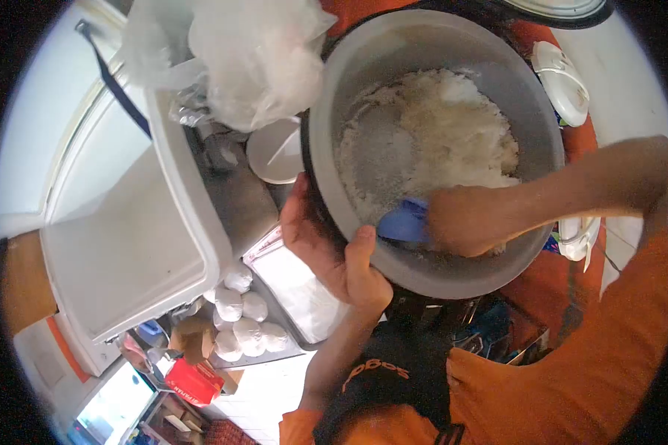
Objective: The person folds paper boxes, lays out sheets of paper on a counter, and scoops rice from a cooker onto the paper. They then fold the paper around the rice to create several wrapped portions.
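Note:
A large round grey metal pot point(325, 141), with cooked white rice point(460, 133) in it, fills the upper middle of the view. The rice is heaped toward the far right side, and a thin layer covers the bottom at the left. My left hand point(341, 259) grips the near left rim, thumb on top and fingers around the outer wall. My right hand point(467, 219) reaches into the pot, closed on a blue plastic scoop point(404, 221) at the near inner wall. The scoop's handle end is hidden by the fingers.
Left of the pot stands a deep white box point(133, 252). Plastic bags point(252, 59) hang over a white bowl point(274, 152). Several white wrapped bundles point(249, 326) lie beside white sheets point(297, 285) on a tray. A white lidded item point(562, 85) lies at right.

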The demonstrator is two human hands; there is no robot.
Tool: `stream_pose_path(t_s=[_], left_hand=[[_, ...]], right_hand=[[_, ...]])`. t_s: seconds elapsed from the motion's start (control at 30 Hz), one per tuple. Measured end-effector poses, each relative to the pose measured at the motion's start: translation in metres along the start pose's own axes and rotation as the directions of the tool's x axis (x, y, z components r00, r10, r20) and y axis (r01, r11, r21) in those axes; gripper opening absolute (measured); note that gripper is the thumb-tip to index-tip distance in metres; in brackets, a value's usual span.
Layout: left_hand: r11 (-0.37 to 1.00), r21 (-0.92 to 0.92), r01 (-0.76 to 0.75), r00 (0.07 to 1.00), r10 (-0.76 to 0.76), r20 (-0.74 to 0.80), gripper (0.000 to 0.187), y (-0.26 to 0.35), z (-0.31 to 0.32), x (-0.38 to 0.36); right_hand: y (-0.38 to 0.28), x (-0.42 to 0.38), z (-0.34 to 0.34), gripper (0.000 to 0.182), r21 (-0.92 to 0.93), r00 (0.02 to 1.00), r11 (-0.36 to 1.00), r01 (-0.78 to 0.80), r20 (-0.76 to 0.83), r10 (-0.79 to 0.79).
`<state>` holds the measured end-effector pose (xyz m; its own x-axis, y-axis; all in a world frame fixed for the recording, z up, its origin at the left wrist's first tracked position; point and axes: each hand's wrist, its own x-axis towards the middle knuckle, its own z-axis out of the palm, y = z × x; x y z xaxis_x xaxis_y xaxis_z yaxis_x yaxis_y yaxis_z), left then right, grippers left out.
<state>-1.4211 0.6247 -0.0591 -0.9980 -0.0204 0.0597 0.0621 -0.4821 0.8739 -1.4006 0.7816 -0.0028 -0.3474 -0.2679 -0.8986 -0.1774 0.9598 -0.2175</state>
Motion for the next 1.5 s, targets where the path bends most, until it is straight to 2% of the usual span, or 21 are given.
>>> stream_pose_path(t_s=[0.07, 0.23, 0.33, 0.4, 0.43, 0.53, 0.63, 0.67, 0.73, 0.77, 0.87, 0.93, 0.97, 1.03, 1.07, 1.13, 1.17, 1.23, 1.3, 1.4, 1.5], left_hand=[[0.999, 0.035, -0.007, 1.000, 0.006, 0.016, 0.081, 0.001, -0.004, 0.003], [0.999, -0.045, -0.022, 0.997, 0.025, 0.067, 0.079, 0.000, 0.003, 0.004], [1.000, 0.012, -0.026, 0.989, 0.024, 0.143, 0.078, 0.001, -0.012, 0.003], [0.998, 0.049, 0.050, 0.977, -0.059, 0.204, 0.076, 0.012, -0.018, 0.005], [0.989, -0.120, 0.087, 0.975, -0.060, 0.214, 0.071, 0.008, -0.030, 0.004], [0.994, 0.107, -0.005, 0.962, -0.024, 0.271, 0.067, 0.018, -0.103, -0.016], [0.497, 0.819, -0.288, 0.884, -0.190, 0.426, 0.061, 0.018, -0.209, -0.053], [0.256, 0.837, -0.483, 0.795, -0.273, 0.542, 0.068, 0.006, -0.255, -0.067], [-0.013, 0.874, -0.486, 0.775, -0.468, 0.425, 0.086, 0.002, -0.302, -0.098], [-0.161, 0.820, -0.550, 0.715, -0.597, 0.362, 0.102, -0.002, -0.321, -0.108], [0.019, 0.824, -0.567, 0.739, -0.431, 0.518, 0.116, -0.024, -0.363, -0.122], [-0.037, 0.830, -0.556, 0.738, -0.481, 0.473, 0.120, -0.019, -0.356, -0.115], [-0.062, 0.832, -0.551, 0.734, -0.512, 0.447, 0.121, -0.016, -0.354, -0.116], [-0.094, 0.815, -0.572, 0.720, -0.534, 0.443, 0.122, -0.017, -0.355, -0.114], [-0.110, 0.806, -0.582, 0.713, -0.546, 0.441, 0.122, -0.017, -0.355, -0.113], [-0.117, 0.807, -0.579, 0.716, -0.547, 0.435, 0.123, -0.016, -0.357, -0.112], [-0.127, 0.801, -0.585, 0.716, -0.545, 0.436, 0.123, -0.018, -0.359, -0.111], [-0.128, 0.797, -0.590, 0.709, -0.554, 0.436, 0.123, -0.015, -0.364, -0.112], [-0.105, 0.810, -0.577, 0.717, -0.541, 0.441, 0.122, -0.010, -0.361, -0.109], [-0.211, 0.765, -0.609, 0.696, -0.604, 0.388, 0.119, -0.001, -0.349, -0.105], [-0.177, 0.663, -0.727, 0.616, -0.595, 0.517, 0.107, -0.001, -0.359, -0.126]], right_hand=[[-0.009, -0.011, -0.005, 0.025, 0.181, 0.991, 0.975, -0.130, 0.005, 0.131], [-0.003, -0.012, 0.026, 0.037, 0.199, 0.982, 0.980, 0.014, -0.187, 0.024], [0.006, -0.050, 0.037, 0.045, 0.394, 0.904, 0.919, 0.008, -0.396, 0.162], [-0.001, -0.085, 0.035, 0.035, 0.879, 0.917, 0.475, 0.051, -0.230, 0.327], [-0.004, -0.103, 0.036, 0.031, 0.985, 0.928, 0.161, 0.059, -0.114, 0.355], [-0.019, -0.140, 0.062, 0.039, 0.965, 0.919, 0.020, 0.261, -0.255, 0.302], [-0.085, -0.155, 0.098, 0.040, 0.882, 0.828, -0.069, 0.466, -0.408, 0.385], [-0.096, -0.146, 0.110, 0.038, 0.888, 0.872, -0.112, 0.445, -0.402, 0.280], [-0.117, -0.110, 0.135, 0.034, 0.890, 0.914, -0.207, 0.406, -0.397, 0.089], [-0.130, -0.088, 0.138, 0.032, 0.909, 0.930, -0.200, 0.365, -0.365, 0.038], [-0.164, 0.035, 0.175, 0.033, 0.868, 0.861, 0.001, 0.497, -0.493, 0.123], [-0.177, 0.131, 0.199, 0.038, 0.561, 0.582, 0.787, 0.256, -0.739, 0.338], [-0.176, 0.181, 0.214, 0.041, 0.313, 0.354, 0.938, 0.149, -0.903, 0.245], [-0.180, 0.218, 0.214, 0.047, 0.051, 0.110, 0.998, -0.045, -0.992, 0.056], [-0.189, 0.224, 0.208, 0.052, 0.037, 0.095, 0.998, -0.059, -0.995, 0.042], [-0.208, 0.226, 0.190, 0.058, 0.058, 0.327, 0.991, -0.123, -0.940, 0.095], [-0.215, 0.216, 0.176, 0.062, 0.076, 0.547, 0.980, -0.182, -0.821, 0.165], [-0.217, 0.219, 0.174, 0.067, 0.131, 0.651, 0.970, -0.206, -0.721, 0.235], [-0.197, 0.230, 0.184, 0.070, 0.186, 0.462, 0.973, -0.136, -0.857, 0.228], [-0.218, 0.230, 0.186, 0.064, 0.283, 0.351, 0.957, -0.062, -0.891, 0.287], [-0.217, 0.186, 0.222, 0.053, 0.413, 0.086, 0.907, -0.085, -0.904, 0.420]])
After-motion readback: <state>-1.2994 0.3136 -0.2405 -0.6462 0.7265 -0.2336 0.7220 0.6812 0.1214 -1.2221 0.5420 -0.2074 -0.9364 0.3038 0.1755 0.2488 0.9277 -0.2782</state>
